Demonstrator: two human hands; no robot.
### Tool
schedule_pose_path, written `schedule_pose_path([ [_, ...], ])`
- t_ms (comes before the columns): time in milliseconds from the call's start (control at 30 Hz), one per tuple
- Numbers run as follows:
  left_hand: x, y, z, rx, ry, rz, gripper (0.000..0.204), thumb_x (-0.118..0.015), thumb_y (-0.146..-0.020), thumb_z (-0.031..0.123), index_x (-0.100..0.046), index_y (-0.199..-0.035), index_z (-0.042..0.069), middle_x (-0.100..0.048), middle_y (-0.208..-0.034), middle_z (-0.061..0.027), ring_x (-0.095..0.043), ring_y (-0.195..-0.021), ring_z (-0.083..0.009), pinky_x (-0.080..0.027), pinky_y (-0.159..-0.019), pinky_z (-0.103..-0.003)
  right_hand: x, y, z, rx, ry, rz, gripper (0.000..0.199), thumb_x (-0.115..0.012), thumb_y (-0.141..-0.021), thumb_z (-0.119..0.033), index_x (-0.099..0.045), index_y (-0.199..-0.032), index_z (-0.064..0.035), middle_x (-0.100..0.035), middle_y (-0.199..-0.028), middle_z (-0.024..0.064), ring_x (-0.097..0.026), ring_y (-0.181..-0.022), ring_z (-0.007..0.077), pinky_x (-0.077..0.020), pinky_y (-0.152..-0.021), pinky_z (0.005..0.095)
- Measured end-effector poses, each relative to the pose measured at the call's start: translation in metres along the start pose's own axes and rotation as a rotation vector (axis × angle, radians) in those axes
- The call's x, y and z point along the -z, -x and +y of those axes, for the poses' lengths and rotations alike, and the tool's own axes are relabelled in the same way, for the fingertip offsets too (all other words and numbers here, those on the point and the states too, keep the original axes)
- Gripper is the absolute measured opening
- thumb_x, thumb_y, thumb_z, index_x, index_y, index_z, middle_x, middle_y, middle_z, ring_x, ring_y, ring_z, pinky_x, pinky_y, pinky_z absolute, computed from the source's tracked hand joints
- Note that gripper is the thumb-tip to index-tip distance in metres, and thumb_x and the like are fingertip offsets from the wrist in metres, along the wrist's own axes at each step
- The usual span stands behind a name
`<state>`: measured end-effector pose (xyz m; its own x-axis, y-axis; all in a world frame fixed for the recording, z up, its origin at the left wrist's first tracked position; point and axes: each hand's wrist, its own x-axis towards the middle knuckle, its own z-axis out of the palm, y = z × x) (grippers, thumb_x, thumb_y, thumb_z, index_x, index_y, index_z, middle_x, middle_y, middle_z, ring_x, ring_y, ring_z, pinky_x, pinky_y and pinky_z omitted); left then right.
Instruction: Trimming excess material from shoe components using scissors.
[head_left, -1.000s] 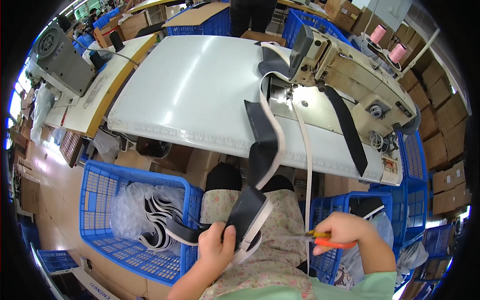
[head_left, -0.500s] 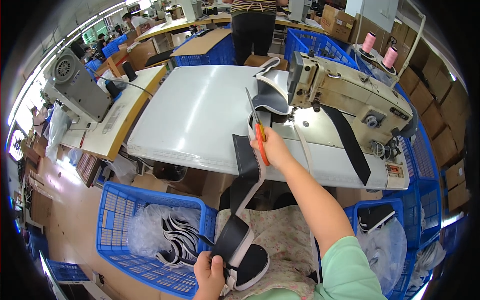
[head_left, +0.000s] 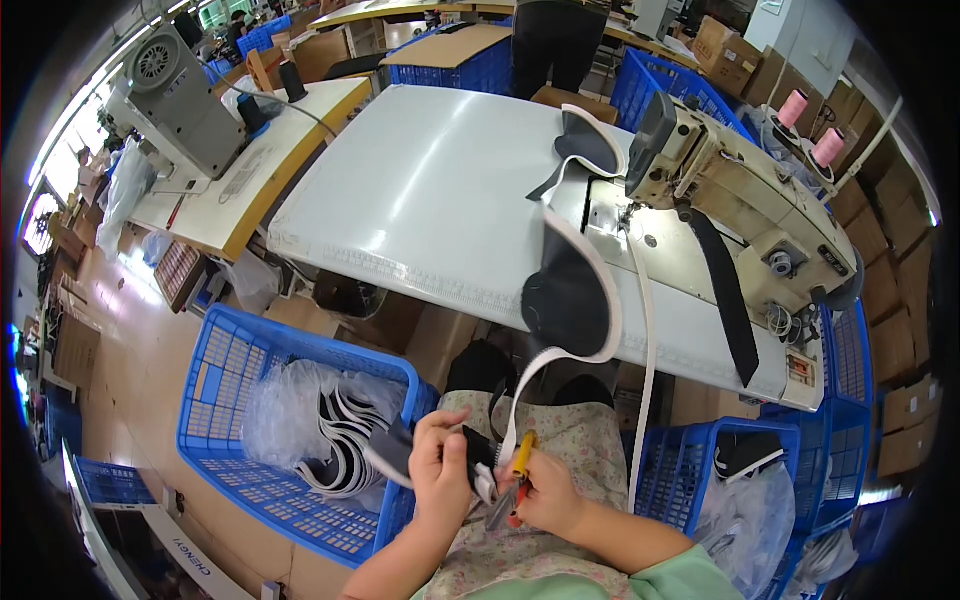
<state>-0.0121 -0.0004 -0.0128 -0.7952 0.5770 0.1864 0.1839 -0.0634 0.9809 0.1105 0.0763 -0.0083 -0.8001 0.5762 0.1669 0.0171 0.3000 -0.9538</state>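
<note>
We see the left hand low in the head view, fingers curled tight round the near end of a black fabric piece w/ white binding tape, held over the lap. The right hand sits just beside it, clenched on yellow-handled thread snips, blades touching the piece's end. From there the white tape runs up to another black padded piece lying at the front edge of the grey-white sewing table, near the needle of the beige sewing machine. A third piece lies behind the machine head. Left of the lap, a blue crate holds a clear bag w/ more black-and-white pieces. Two pink thread cones stand at far right.
</note>
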Motion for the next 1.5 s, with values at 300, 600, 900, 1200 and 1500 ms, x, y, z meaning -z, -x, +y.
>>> schedule_pose_path([
  [300, -0.005, 0.014, -0.006, 0.537, 0.105, -0.272, 0.024, -0.044, -0.093, 0.02, -0.054, -0.087, -0.001, -0.06, -0.085, -0.0066, -0.051, -0.069, -0.0085, -0.042, -0.064, -0.022, 0.004, 0.019, 0.006, 0.303, 0.196, -0.183, 0.025, -0.066, -0.057, -0.009, -0.055, -0.08, -0.0095, -0.054, -0.073, 0.0077, -0.055, -0.064, 0.03, -0.0433, -0.056, 0.0371],
  [600, 0.009, 0.016, 0.006, 0.393, 0.029, -0.291, 0.027, -0.055, -0.089, 0.026, -0.052, -0.08, 0.001, -0.055, -0.064, -0.0035, -0.049, -0.061, -0.0085, -0.041, -0.056, -0.024, 0.08, 0.024, -0.028, -0.234, 0.153, -0.432, 0.047, -0.077, -0.065, -0.04, -0.052, -0.082, -0.0038, -0.05, -0.068, 0.0079, -0.052, -0.062, 0.0262, -0.0411, -0.055, 0.034],
  [900, -0.006, 0.018, 0.029, 0.087, -0.239, -0.323, 0.026, -0.057, -0.087, 0.027, -0.051, -0.084, 0.002, -0.057, -0.06, -0.0116, -0.057, -0.051, -0.0238, -0.044, -0.049, -0.032, 0.137, 0.03, -0.049, -0.542, 0.494, -0.754, 0.063, -0.064, -0.067, -0.063, -0.057, -0.079, -0.0015, -0.053, -0.068, 0.0136, -0.054, -0.064, 0.0308, -0.0413, -0.055, 0.0374],
  [1200, -0.005, 0.019, 0.028, 0.106, -0.281, -0.353, 0.024, -0.056, -0.088, 0.024, -0.05, -0.085, 0.001, -0.057, -0.061, -0.0136, -0.058, -0.052, -0.0279, -0.044, -0.048, -0.034, 0.122, 0.025, -0.044, -0.481, 0.496, -0.745, 0.063, -0.063, -0.068, -0.063, -0.056, -0.066, -0.0004, -0.047, -0.052, 0.0139, -0.049, -0.05, 0.0299, -0.0384, -0.049, 0.0365],
  [1500, 0.01, 0.025, 0.03, 0.178, -0.227, -0.287, 0.028, -0.055, -0.089, 0.026, -0.049, -0.076, 0.001, -0.053, -0.056, -0.0035, -0.05, -0.052, -0.0098, -0.039, -0.048, -0.025, 0.17, -0.004, -0.059, -0.52, 0.427, -0.506, 0.05, -0.072, -0.069, -0.049, -0.055, -0.063, -0.0023, -0.049, -0.054, 0.0089, -0.048, -0.05, 0.0203, -0.0401, -0.052, 0.0317],
])
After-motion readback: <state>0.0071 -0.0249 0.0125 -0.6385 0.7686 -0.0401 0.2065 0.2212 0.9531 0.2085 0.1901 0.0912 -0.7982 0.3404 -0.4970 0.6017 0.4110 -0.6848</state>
